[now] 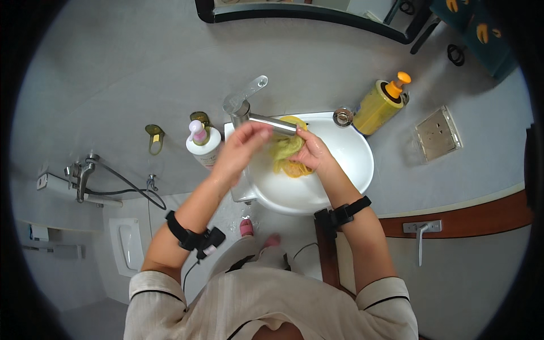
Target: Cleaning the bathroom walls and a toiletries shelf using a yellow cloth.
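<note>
I see the right hand (311, 152) gripping a yellow-green bundle (287, 147) by the faucet (277, 125), not yet put down. Whether the left hand (239, 152) holds anything, I can't tell.

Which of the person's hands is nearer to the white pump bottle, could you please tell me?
The left hand: it is just right of the white pump bottle. The right hand is farther right, over the white basin, holding yellow-green cloth.
</note>
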A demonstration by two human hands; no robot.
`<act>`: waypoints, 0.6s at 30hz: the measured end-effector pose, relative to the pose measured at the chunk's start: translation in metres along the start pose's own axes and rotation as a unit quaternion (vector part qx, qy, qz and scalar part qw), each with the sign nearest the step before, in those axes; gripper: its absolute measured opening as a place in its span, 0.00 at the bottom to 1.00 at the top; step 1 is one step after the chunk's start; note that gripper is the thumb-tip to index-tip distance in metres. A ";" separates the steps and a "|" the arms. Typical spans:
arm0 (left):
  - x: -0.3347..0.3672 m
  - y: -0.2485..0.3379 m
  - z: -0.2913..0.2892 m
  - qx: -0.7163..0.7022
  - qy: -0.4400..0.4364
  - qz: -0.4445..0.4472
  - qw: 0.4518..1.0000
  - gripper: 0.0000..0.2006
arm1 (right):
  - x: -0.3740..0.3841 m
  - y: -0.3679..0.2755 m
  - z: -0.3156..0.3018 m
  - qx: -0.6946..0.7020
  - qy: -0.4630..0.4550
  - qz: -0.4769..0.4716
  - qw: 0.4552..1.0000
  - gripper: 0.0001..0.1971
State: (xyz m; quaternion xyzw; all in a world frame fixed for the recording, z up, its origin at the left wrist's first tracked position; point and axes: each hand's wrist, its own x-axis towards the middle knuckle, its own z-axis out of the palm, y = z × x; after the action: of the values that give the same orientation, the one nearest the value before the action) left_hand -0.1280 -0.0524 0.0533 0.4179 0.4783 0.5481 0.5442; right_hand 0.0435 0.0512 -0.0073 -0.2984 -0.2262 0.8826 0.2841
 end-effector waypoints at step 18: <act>0.080 -0.158 0.074 -0.553 0.018 -0.269 0.789 0.13 | 0.022 0.040 -0.014 -0.595 0.395 -0.290 0.637 0.13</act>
State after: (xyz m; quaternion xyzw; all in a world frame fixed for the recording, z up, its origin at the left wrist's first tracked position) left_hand -0.0294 0.0244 -0.0922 -0.1099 0.1965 0.5577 0.7990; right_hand 0.0236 0.0392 -0.0484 -0.6423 -0.6435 0.2271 0.3490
